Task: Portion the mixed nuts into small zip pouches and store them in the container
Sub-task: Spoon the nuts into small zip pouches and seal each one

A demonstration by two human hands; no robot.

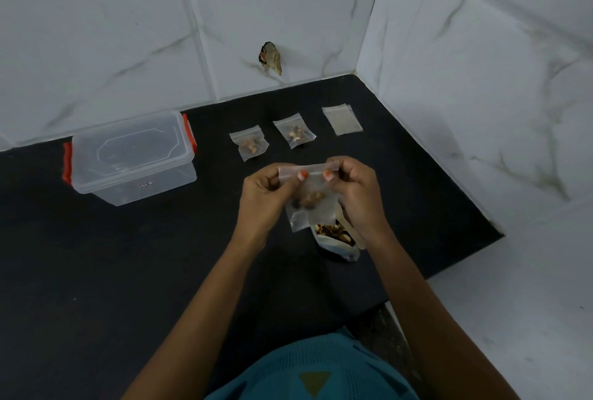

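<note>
Zip pouch (309, 197) with nuts, held above surface (128, 271), over open nut bag (337, 234) | left hand (266, 194) fingers pinch its top strip's left end | right hand (356, 191) fingers pinch right end | forearms raised, converging

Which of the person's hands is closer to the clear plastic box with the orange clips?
Left. The left hand is to the right of the box, pinching one end of the pouch; the right hand pinches the other end, farther away.

Container (131, 159) lies left of filled pouches (248, 146), empty pouches (341, 120) right, nut bag (337, 236) nearer.
</note>
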